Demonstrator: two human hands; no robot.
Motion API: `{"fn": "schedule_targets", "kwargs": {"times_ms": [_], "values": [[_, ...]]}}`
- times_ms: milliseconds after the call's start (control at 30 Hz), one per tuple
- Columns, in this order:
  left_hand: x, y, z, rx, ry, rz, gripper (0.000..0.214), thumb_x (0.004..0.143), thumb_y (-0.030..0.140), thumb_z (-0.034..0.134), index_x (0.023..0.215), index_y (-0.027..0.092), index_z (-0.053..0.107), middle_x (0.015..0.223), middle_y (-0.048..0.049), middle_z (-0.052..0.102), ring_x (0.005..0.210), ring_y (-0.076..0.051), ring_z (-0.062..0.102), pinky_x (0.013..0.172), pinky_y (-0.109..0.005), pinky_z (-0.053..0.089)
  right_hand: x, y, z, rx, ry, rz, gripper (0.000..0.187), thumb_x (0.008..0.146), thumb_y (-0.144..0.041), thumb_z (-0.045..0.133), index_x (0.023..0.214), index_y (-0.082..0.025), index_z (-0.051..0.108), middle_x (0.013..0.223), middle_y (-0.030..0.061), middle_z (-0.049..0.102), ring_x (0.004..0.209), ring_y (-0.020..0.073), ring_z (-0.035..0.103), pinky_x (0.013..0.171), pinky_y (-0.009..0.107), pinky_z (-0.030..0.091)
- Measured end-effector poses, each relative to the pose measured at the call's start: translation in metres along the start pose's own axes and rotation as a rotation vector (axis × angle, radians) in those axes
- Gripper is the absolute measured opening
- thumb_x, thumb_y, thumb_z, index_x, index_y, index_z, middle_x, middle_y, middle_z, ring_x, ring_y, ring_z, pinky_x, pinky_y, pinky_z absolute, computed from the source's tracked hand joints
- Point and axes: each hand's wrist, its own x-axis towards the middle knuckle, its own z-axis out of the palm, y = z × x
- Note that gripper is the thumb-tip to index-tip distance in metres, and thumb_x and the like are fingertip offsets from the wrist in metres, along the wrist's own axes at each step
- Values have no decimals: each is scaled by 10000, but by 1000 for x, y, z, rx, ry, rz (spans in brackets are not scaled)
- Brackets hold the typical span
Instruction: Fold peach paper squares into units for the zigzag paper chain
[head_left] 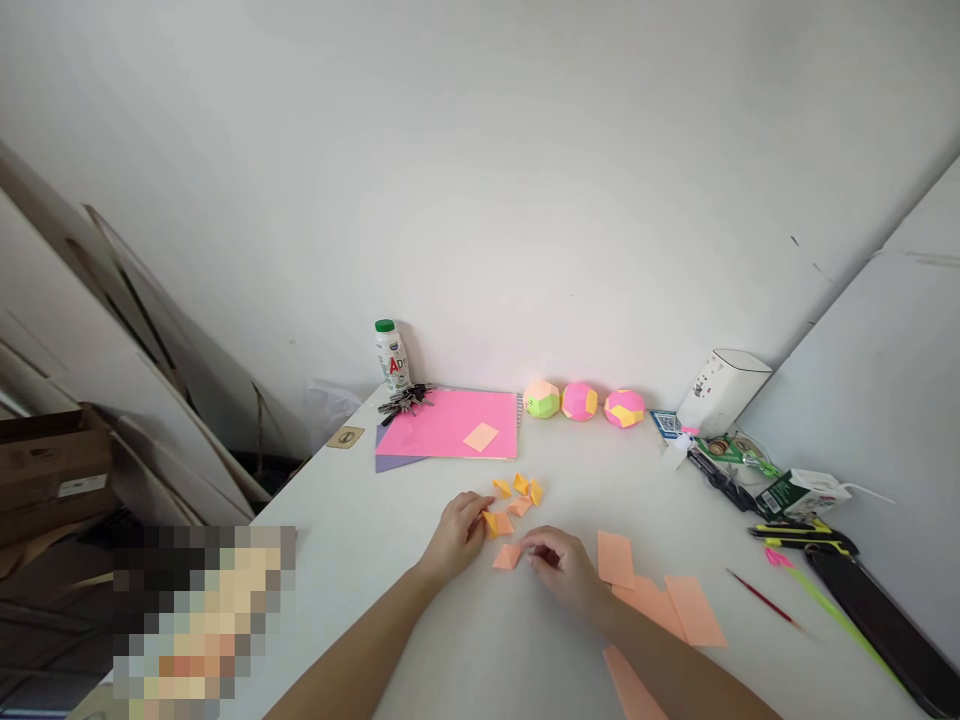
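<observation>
My left hand (454, 534) is closed, its fingertips around a small folded orange paper piece (490, 524) just above the table. A folded peach paper piece (503, 524) sits right against that one. My right hand (561, 568) is closed with curled fingers at the right corner of another folded peach paper piece (508, 556); part of the grip is hidden. Beyond the hands lie more folded units: a peach one (519, 506) and several orange ones (520, 484).
Flat peach sheets (616, 558) lie beside my right forearm. Behind stand several faceted paper balls (580, 401), a pink pad (450, 420) with keys (407, 400), and a white bottle (391, 357). Rightward are a brush (763, 599), a cutter (802, 535) and a black case (877, 625).
</observation>
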Motion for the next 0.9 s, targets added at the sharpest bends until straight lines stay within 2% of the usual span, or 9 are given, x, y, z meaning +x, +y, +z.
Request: {"fn": "schedule_targets", "kwargs": {"times_ms": [167, 300, 433, 533, 667, 767, 900], "values": [[-4, 17, 0, -105, 116, 88, 242, 865, 133, 395, 934, 172, 624, 783, -63, 594, 674, -146, 560, 605, -273, 485, 1, 2, 0, 2, -1, 27, 139, 796, -203, 526, 871, -178, 640, 845, 46, 617, 641, 130, 509, 558, 234, 413], [-17, 44, 0, -167, 192, 245, 271, 875, 107, 428, 1070, 211, 585, 750, -37, 593, 643, -123, 558, 570, -234, 481, 2, 0, -2, 62, -28, 86, 183, 814, -312, 576, 926, -179, 634, 671, -4, 532, 558, 109, 434, 519, 225, 368], [-27, 61, 3, -174, 210, 358, 398, 875, 74, 438, 1222, 260, 495, 910, -66, 630, 801, -143, 609, 678, -256, 522, 2, -3, -4, 138, -122, 20, 241, 815, -406, 594, 909, -192, 652, 694, -7, 533, 558, 99, 400, 529, 227, 359], [-28, 61, 6, -153, 194, 425, 453, 876, 64, 439, 1281, 268, 441, 973, -75, 642, 857, -150, 620, 730, -276, 534, 1, -1, -5, 197, -162, 3, 303, 815, -464, 575, 862, -178, 664, 744, 14, 571, 608, 115, 456, 574, 243, 393], [-26, 57, 10, -163, 147, 464, 447, 886, 75, 425, 1290, 267, 430, 1064, -84, 635, 935, -155, 624, 777, -279, 538, 1, 4, -6, 308, -140, 78, 359, 756, -490, 638, 925, -174, 645, 769, 22, 600, 675, 142, 517, 630, 266, 428], [-27, 56, 10, -187, 93, 470, 463, 881, 56, 405, 1300, 251, 414, 1128, -105, 598, 1021, -171, 594, 829, -300, 527, 2, 5, -6, 360, -125, 93, 329, 728, -454, 683, 892, -171, 640, 761, 13, 599, 693, 146, 531, 652, 270, 434], [-29, 59, 9, -252, -2, 431, 473, 858, 36, 358, 1290, 220, 407, 1174, -143, 519, 1051, -195, 555, 833, -344, 517, 2, 2, -6, 302, -90, 93, 249, 733, -397, 689, 833, -172, 647, 741, 5, 603, 687, 146, 542, 644, 261, 437]]}}
